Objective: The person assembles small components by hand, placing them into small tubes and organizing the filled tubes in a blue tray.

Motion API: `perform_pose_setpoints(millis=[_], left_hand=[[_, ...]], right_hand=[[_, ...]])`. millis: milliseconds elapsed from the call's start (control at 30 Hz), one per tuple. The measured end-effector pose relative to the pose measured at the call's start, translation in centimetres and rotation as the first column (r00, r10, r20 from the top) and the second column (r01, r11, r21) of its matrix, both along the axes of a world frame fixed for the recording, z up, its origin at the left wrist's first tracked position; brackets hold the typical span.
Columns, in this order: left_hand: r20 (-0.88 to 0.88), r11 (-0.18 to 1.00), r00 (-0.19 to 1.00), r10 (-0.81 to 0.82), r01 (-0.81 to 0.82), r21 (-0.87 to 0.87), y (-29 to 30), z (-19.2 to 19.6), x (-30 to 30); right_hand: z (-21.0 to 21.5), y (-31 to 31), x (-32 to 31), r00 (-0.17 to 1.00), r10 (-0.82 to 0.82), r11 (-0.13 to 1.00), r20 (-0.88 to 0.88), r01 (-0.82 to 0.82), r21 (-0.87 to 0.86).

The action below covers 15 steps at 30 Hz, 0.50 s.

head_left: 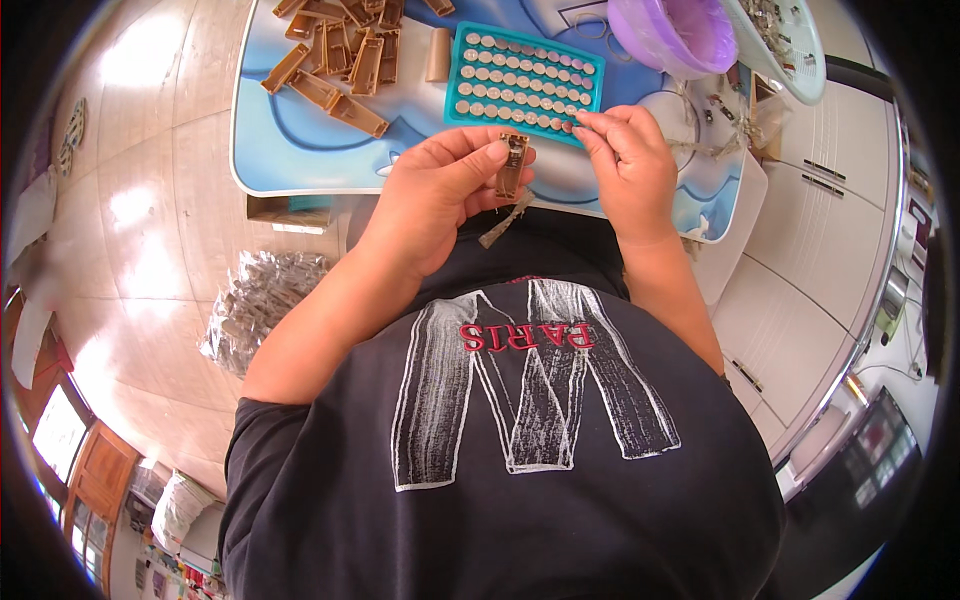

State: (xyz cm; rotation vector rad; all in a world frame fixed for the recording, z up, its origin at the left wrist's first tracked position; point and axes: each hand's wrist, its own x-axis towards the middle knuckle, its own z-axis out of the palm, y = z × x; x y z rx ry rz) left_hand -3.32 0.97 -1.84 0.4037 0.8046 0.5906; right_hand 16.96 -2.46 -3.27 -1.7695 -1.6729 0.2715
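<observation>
My left hand (440,180) is closed around a small brown plastic casing (511,168), holding it upright above the table's near edge. Its open side faces up, and small metal parts show inside. At the near right corner of a teal tray (480,121), my right hand (635,165) has thumb and forefinger pinched at a silver button cell (568,127). Whether that cell is lifted off the tray I cannot tell. Rows of round silver button cells (525,87) fill the tray.
Several empty brown casings (367,62) lie heaped at the table's left, near a brown cylinder (439,55). A purple bowl (675,35) and a pale basket of small parts (790,45) stand far right. A clear bag of parts (262,300) sits lower left.
</observation>
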Motion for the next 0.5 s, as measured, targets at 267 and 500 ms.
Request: perform_pose_setpoints(millis=[267,500], left_hand=[[-0.032,1.000,0.999,-0.019,0.019,0.016,-0.16,-0.24,0.33],[-0.036,1.000,0.999,-0.021,0.022,0.021,-0.08,-0.30,0.36]], right_hand=[[-0.28,0.01,0.14,0.990,0.020,0.999,0.138,-0.025,0.036],[-0.34,0.09,0.26,0.994,-0.043,0.998,0.101,0.049,-0.051]])
